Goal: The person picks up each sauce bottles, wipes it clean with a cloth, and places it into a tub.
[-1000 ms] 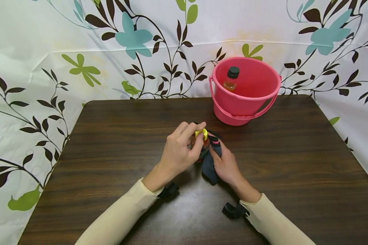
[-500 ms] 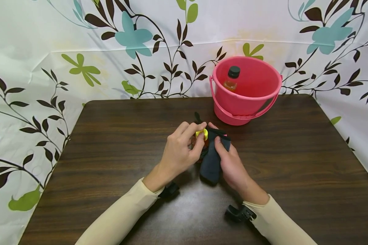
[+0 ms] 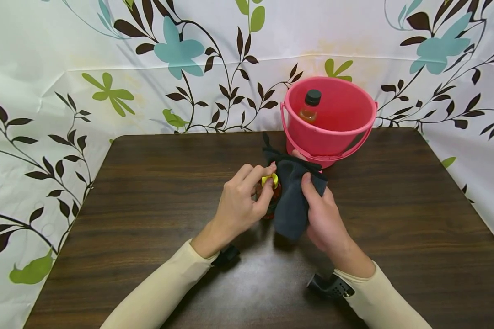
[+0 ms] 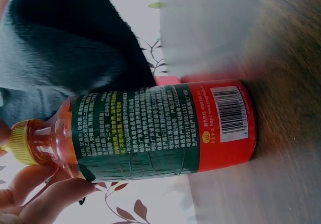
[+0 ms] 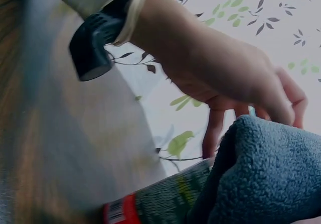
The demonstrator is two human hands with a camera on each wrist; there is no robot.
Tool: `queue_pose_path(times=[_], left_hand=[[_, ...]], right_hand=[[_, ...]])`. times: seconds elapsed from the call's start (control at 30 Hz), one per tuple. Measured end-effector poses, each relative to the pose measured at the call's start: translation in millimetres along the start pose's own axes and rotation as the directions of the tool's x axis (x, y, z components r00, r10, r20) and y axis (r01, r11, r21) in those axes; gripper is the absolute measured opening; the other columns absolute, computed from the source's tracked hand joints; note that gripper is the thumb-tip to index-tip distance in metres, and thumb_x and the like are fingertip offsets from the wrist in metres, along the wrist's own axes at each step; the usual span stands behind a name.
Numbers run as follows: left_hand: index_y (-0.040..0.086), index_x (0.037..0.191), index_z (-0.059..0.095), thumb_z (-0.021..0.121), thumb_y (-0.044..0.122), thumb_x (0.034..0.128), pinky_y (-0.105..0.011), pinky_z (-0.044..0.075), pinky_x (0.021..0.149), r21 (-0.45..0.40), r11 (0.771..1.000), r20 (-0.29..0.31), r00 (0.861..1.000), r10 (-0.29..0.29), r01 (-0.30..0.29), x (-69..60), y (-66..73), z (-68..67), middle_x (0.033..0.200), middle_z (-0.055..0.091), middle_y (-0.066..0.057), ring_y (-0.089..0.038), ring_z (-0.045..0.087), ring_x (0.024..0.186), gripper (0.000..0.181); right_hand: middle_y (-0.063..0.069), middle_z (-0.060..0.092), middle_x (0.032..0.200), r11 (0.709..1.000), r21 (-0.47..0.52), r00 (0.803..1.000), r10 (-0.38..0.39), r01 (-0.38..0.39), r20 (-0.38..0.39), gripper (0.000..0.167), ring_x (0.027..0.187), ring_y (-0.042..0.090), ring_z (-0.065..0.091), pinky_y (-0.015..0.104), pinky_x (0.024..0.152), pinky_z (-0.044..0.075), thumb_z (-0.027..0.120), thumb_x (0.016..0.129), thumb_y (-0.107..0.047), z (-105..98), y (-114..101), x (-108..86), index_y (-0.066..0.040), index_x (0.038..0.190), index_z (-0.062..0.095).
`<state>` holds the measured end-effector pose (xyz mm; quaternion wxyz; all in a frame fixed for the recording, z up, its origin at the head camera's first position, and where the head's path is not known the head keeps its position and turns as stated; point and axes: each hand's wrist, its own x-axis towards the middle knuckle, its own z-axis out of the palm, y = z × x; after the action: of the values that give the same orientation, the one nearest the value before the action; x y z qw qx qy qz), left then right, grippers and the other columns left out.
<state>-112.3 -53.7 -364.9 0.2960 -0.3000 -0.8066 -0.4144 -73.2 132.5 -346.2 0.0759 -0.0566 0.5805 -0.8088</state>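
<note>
A bottle point(image 4: 135, 133) with a yellow cap point(image 3: 270, 180) and a green and red label stands upright on the table. My left hand point(image 3: 243, 196) pinches it at the cap; in the left wrist view its fingers point(image 4: 50, 194) lie by the neck. My right hand point(image 3: 327, 219) holds a dark blue-grey cloth point(image 3: 292, 201), thumb on top, just right of the bottle. In the right wrist view the fuzzy cloth point(image 5: 271, 169) covers the bottle's upper part, and the left hand point(image 5: 225, 73) reaches in behind it. Most of the right fingers are hidden under the cloth.
Behind the cloth stands a pink bucket point(image 3: 325, 141), its handle hanging in front. Inside leans a dark-capped bottle point(image 3: 310, 107) with amber contents. A floral sheet point(image 3: 230, 68) hangs along the back edge of the dark wooden table point(image 3: 169, 192).
My right hand has moved right and slightly away from me, and the cloth has spread out wider with its far end reaching nearer the bucket. The left hand stays put on the cap.
</note>
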Motion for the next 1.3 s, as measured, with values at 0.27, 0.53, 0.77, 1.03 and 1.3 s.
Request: queue_pose_path(times=[0.27, 0.53, 0.77, 1.03, 1.3], left_hand=[[0.006, 0.115, 0.077, 0.067, 0.006, 0.0946, -0.023, 0.042, 0.055, 0.009, 1.0, 0.014, 1.0, -0.005, 0.005, 0.2, -0.3, -1.1, 0.082, 0.059, -0.009, -0.019, 0.052, 0.061, 0.023], [0.005, 0.118, 0.077, 0.067, 0.007, 0.0966, -0.031, 0.057, 0.059, -0.007, 1.0, 0.036, 0.999, -0.022, 0.022, -0.6, -0.3, -2.2, 0.087, 0.063, -0.009, -0.019, 0.059, 0.065, 0.023], [0.007, 0.121, 0.077, 0.067, 0.009, 0.0968, -0.027, 0.058, 0.063, 0.002, 1.0, 0.05, 0.998, -0.028, 0.028, -0.3, 0.0, -5.0, 0.093, 0.068, -0.007, -0.014, 0.063, 0.069, 0.026], [0.005, 0.117, 0.074, 0.064, 0.007, 0.0959, -0.025, 0.048, 0.06, -0.031, 0.999, 0.073, 0.997, -0.015, 0.017, 0.1, -0.1, -6.4, 0.112, 0.077, -0.008, -0.018, 0.059, 0.071, 0.024], [0.003, 0.112, 0.07, 0.061, 0.006, 0.0949, -0.025, 0.046, 0.061, -0.049, 0.999, 0.099, 0.995, -0.019, 0.024, 0.3, 0.0, -6.1, 0.123, 0.078, -0.011, -0.021, 0.059, 0.069, 0.019]], right_hand=[[-0.003, 0.035, 0.167, 0.996, 0.003, 0.995, -0.093, 0.093, 0.02, 0.052, 0.147, 0.023, 0.04, 0.023, 0.103, 0.053, 0.033, 0.115, -0.037, 3, -27, -4.6, -0.034, 0.167, 0.032], [-0.004, 0.036, 0.167, 0.992, -0.047, 0.993, -0.121, 0.12, -0.014, 0.052, 0.148, 0.023, 0.038, 0.023, 0.105, 0.051, 0.034, 0.115, -0.036, 1, -31, -7.6, -0.032, 0.166, 0.034], [-0.002, 0.037, 0.166, 0.993, -0.062, 0.994, -0.106, 0.104, -0.027, 0.051, 0.146, 0.023, 0.04, 0.024, 0.104, 0.052, 0.034, 0.115, -0.036, -3, -27, -7.6, -0.032, 0.166, 0.035], [-0.003, 0.035, 0.168, 0.992, -0.082, 0.994, -0.102, 0.098, -0.041, 0.052, 0.149, 0.023, 0.037, 0.023, 0.106, 0.052, 0.035, 0.115, -0.037, -7, -26, -6.8, -0.032, 0.166, 0.035], [-0.003, 0.037, 0.166, 0.991, -0.09, 0.994, -0.1, 0.095, -0.052, 0.051, 0.147, 0.023, 0.038, 0.025, 0.105, 0.051, 0.037, 0.115, -0.036, -6, -25, -5.4, -0.031, 0.166, 0.036]])
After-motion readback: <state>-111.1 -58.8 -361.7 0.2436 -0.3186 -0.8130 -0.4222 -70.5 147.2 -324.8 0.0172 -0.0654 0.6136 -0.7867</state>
